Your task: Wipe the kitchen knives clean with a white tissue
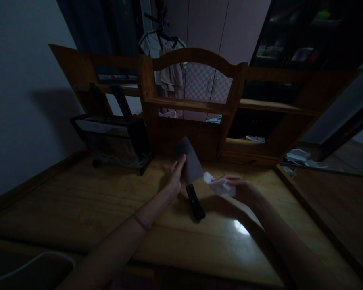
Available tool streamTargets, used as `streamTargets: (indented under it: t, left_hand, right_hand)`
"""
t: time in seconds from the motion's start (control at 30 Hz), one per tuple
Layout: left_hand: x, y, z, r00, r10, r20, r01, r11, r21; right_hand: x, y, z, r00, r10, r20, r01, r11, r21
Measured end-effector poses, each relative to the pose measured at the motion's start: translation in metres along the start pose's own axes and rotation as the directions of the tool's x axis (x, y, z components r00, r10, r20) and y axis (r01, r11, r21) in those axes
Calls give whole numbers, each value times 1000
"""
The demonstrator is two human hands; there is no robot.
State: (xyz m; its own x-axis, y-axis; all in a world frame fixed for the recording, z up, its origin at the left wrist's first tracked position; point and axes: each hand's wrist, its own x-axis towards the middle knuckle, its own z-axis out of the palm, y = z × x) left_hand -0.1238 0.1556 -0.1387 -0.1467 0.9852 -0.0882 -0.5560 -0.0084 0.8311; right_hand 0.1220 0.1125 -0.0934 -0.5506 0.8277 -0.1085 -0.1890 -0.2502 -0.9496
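A cleaver [192,165] with a broad grey blade and a black riveted handle is tilted in front of me, handle end toward me. My left hand [177,175] grips it by the blade, with the thumb along the blade's face and the other fingers mostly hidden behind. To its right, my right hand [237,185] pinches a crumpled white tissue [222,187], whose left tip is close to the blade's lower right corner. The blade looks slightly blurred. Whether tissue and blade touch, I cannot tell.
At the left stands a dark knife holder [109,141] with black-handled knives upright in it. A wooden shelf unit [187,105] rises along the back of the glossy wooden tabletop [109,193]. Clothes [171,72] hang behind it. A pale cable [48,254] lies at lower left.
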Motion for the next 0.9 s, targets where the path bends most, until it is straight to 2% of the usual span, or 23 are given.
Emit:
streamTargets:
  t: [0.1,0.2,0.37,0.43,0.5,0.57,0.63,0.7,0.83,0.9]
  left_hand:
    - [0,-3,3,996,92,-8,-91,994,57]
    - [-1,-1,2,976,216,4,-213,958,190]
    - [-1,9,0,928,370,40,-359,864,353]
    - [-1,11,0,913,403,63,-395,837,379]
    - [-1,10,0,921,383,65,-378,845,378]
    - [-1,8,0,950,304,67,-308,885,351]
    - [-2,6,0,977,196,81,-212,927,311]
    - [-2,4,1,987,133,88,-151,954,258]
    - [-1,0,3,987,157,17,-158,979,132]
    - [0,-1,4,992,126,2,-126,988,92]
  right_hand:
    - [3,-2,-8,992,-71,-104,77,995,59]
    - [5,-5,-10,970,-144,-196,159,985,61]
    - [6,-5,12,923,-302,-239,283,953,-113]
    - [4,-1,29,919,-355,-170,306,916,-260]
    - [1,3,46,936,-351,-16,310,847,-431]
    - [0,8,60,954,-253,161,300,803,-514]
    - [-1,11,67,949,-153,274,282,803,-526]
    - [-1,10,68,939,-95,330,262,819,-510]
    - [-4,1,59,912,24,409,208,832,-514]
    - [-6,-6,55,883,106,457,174,830,-530]
